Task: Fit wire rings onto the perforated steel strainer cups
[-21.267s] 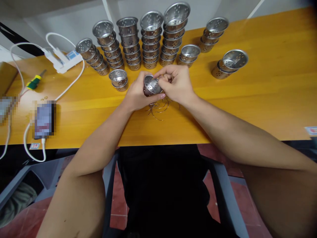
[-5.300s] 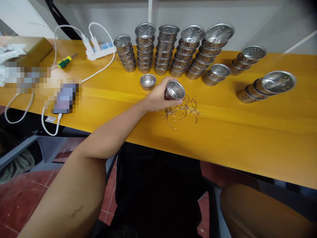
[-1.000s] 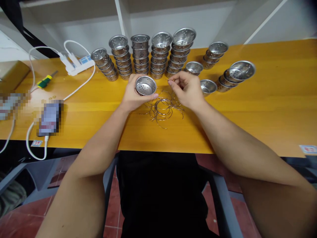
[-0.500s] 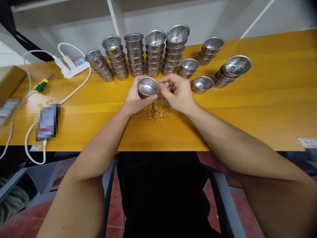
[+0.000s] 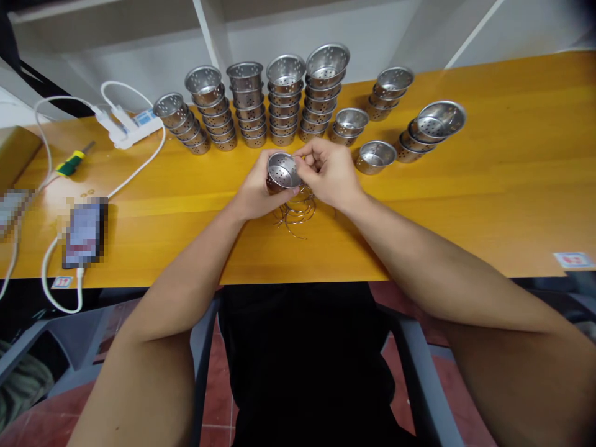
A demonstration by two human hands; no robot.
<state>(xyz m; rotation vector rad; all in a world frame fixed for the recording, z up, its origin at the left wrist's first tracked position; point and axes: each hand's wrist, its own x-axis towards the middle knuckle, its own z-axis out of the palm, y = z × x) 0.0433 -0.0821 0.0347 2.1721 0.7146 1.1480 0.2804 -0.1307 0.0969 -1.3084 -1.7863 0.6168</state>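
My left hand (image 5: 258, 189) is closed around a small perforated metal cup (image 5: 283, 171), tilted so that its holed bottom shows. The fingers of my right hand (image 5: 328, 171) are pinched at the cup's right rim, on what looks like a thin wire; most of it is hidden by the fingertips. Just below both hands, a loose heap of thin curved metal wires (image 5: 298, 214) lies on the table, partly covered by my left thumb. A single perforated cup (image 5: 375, 158) stands to the right of my right hand.
Several stacks of perforated cups (image 5: 285, 102) line the back of the wooden table (image 5: 488, 186). More stacks (image 5: 419, 139) stand to the right. On the left are a power strip (image 5: 135, 129), a screwdriver (image 5: 72, 162) and a phone (image 5: 84, 233) on a white cable.
The cup in my left hand has shifted slightly right and down and tilted more towards my right hand. My right fingertips are now closer against its rim. The whole view has shifted slightly.
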